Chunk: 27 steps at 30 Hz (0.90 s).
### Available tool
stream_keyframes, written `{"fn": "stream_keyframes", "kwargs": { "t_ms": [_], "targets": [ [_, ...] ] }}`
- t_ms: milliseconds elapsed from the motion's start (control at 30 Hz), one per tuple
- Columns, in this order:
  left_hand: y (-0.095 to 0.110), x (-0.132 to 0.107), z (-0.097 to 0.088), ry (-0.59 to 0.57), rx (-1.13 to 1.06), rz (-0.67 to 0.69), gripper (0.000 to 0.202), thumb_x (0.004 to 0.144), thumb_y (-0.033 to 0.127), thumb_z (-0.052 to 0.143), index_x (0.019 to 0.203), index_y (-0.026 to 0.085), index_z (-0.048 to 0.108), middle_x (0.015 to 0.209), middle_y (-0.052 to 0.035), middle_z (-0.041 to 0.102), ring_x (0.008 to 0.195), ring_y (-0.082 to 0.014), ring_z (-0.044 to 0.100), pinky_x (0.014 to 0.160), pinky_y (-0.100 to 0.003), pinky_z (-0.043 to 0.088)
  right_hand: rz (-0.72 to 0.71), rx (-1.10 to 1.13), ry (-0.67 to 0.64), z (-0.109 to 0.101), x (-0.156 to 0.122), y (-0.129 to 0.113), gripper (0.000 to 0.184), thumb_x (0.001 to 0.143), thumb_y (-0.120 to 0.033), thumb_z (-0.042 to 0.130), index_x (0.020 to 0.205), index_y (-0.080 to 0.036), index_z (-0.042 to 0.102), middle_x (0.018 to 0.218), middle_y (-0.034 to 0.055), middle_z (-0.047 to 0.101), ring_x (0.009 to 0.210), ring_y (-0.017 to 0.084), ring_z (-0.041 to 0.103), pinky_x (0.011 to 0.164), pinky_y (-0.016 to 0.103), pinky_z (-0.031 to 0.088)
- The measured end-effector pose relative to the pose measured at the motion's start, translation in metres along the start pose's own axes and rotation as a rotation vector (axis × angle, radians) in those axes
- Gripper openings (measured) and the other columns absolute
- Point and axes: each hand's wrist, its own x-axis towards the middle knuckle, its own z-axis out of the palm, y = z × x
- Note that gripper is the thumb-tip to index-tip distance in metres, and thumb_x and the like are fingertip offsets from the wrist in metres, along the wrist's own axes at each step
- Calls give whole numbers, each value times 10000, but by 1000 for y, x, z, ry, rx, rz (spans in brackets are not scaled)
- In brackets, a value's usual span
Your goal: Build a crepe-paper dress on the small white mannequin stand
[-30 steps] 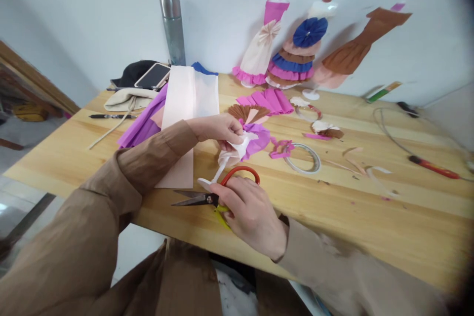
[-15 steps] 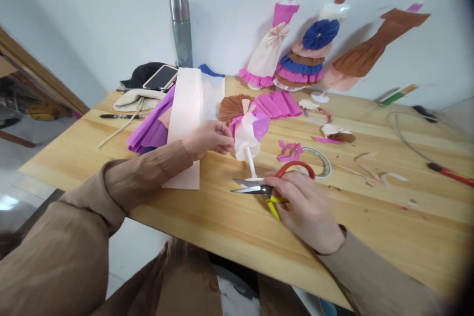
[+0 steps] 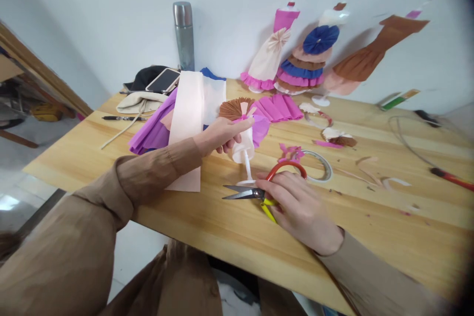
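L hand (image 3: 222, 134) fingers pinch the small white paper-dress doll stand (image 3: 244, 152), R hand (image 3: 296, 207) at 4 o'clock gripping red-and-yellow-handled scissors (image 3: 259, 191) w/ fingers closed on wooden worktop (image 3: 370, 217).

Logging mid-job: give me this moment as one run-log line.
left hand: grips mannequin, upright, base on table | right hand: on scissors handles, blades nearly shut | nearby: tape ring
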Motion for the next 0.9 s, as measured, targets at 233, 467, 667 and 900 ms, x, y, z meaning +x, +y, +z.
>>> {"fn": "stream_keyframes", "kwargs": {
  "t_ms": [233, 467, 667, 900],
  "targets": [
    [-13, 11, 7, -35, -83, -37, 207, 782, 104, 587, 580, 122, 547, 474, -9, 559, 414, -93, 529, 420, -185, 407, -46, -63, -9, -3, 5, 6, 227, 918, -63, 525, 1079, -156, 656, 839, 81, 670, 780, 199, 572, 680, 339, 439],
    [-29, 7, 14, -122, -462, -78, 121, 794, 92, 593, 688, 57, 640, 564, -47, 622, 485, -87, 578, 524, -202, 509, -27, 43, 2, -17, 3, 21, 380, 829, -17, 515, 1131, -205, 648, 928, 91, 707, 805, 225, 623, 709, 380, 485],
    [-35, 12, 18, -136, -592, -103, 99, 787, 86, 615, 708, 42, 653, 601, -81, 656, 515, -108, 612, 536, -213, 526, 594, 721, 121, -23, 5, 27, 299, 854, -358, 670, 1128, -258, 602, 876, 69, 700, 687, 207, 647, 620, 355, 547],
    [-36, 11, 18, -97, -636, -124, 130, 849, 110, 563, 756, 54, 635, 604, -88, 664, 502, -122, 619, 521, -230, 537, 830, 1479, -96, -31, 35, 40, 464, 902, -670, 402, 978, -254, 594, 594, 16, 562, 455, 177, 527, 405, 308, 425]
  ]
}}
